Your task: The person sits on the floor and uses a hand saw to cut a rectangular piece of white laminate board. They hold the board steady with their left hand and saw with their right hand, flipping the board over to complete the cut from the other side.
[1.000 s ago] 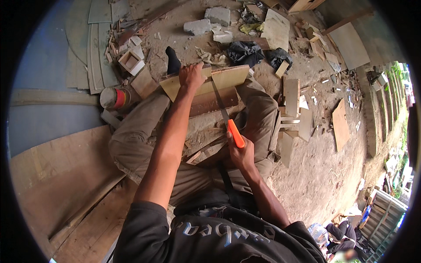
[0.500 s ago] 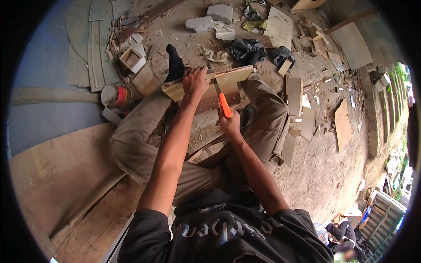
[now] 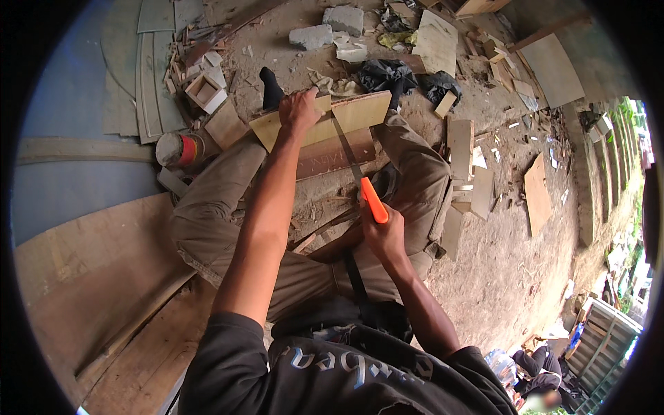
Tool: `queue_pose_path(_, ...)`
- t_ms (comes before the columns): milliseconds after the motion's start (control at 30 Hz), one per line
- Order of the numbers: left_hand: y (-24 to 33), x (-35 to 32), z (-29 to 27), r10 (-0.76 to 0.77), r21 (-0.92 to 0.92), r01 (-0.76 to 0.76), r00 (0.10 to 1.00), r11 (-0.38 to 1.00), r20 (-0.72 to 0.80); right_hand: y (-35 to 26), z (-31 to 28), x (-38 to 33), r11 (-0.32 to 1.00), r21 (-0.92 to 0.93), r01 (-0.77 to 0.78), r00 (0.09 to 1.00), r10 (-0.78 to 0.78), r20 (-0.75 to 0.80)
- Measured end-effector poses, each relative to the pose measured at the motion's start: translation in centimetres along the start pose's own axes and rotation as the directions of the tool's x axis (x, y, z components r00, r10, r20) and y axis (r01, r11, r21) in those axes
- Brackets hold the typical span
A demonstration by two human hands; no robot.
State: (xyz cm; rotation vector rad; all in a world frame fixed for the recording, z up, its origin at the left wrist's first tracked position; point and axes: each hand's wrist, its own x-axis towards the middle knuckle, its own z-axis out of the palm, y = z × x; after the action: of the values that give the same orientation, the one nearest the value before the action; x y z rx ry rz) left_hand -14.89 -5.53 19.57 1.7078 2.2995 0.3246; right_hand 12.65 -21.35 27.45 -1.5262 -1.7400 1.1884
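Note:
My right hand is closed round the orange handle of a hand saw. The saw's narrow dark blade runs forward and up to a wooden board, where it sits in a slot or cut. On the left part of that board my left hand is gripping the upper edge, fingers wrapped over it. The board lies across between my bent legs, its pale face toward me. Below it is a reddish-brown board with writing on it.
Black plastic bags and grey concrete blocks lie beyond the board. To the left are a paint-stained can and a small wooden box. Wood offcuts lie to the right; another person is at lower right.
My right hand has pulled the saw back toward me, so more of the blade shows. The board and my left hand appear slightly farther up in the picture.

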Motion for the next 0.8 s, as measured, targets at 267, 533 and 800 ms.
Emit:
queue_pose_path(267,2.2,-4.2,1.8,0.073,0.063,-0.06,0.971,0.996,-0.229,6.3,8.9,12.0,0.981,-0.084,0.176,0.97,-0.187,-0.155)
queue_pose_path(533,1.2,-0.2,1.3,0.066,0.094,-0.06,0.995,0.994,-0.068,6.0,7.8,10.9,0.998,0.062,0.02,0.999,-0.022,0.028)
queue_pose_path(800,-0.4,3.0,-0.1,-0.019,0.043,0.015,0.994,0.999,0.112,0.5,-1.2,-0.8,0.994,0.027,-0.11,0.992,0.108,0.061)
